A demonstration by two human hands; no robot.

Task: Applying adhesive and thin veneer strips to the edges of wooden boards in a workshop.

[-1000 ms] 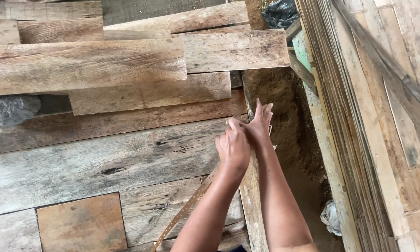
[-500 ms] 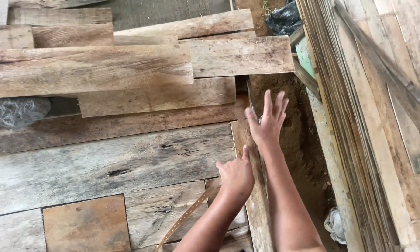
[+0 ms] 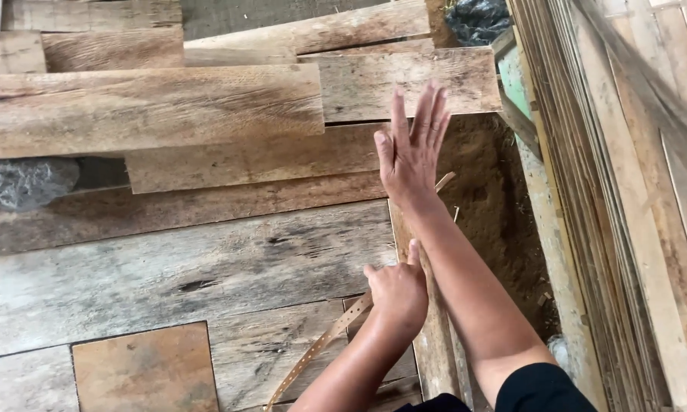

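Head view: narrow plank point(image 3: 435, 336) beneath both hands point(image 3: 398, 294).

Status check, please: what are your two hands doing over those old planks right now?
Right hand open, fingers spread, raised over the planks. Left hand curled on the narrow upright board, grip unclear. Perforated strap lies beside it. Dirt to the right.

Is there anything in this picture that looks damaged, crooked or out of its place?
Yes. The weathered planks lie unevenly, overlapping at differing angles. A thin perforated strap runs loose and slanted across them, near the left hand. The right hand is raised, fingers spread. Crumpled plastic sits in a gap at the left.
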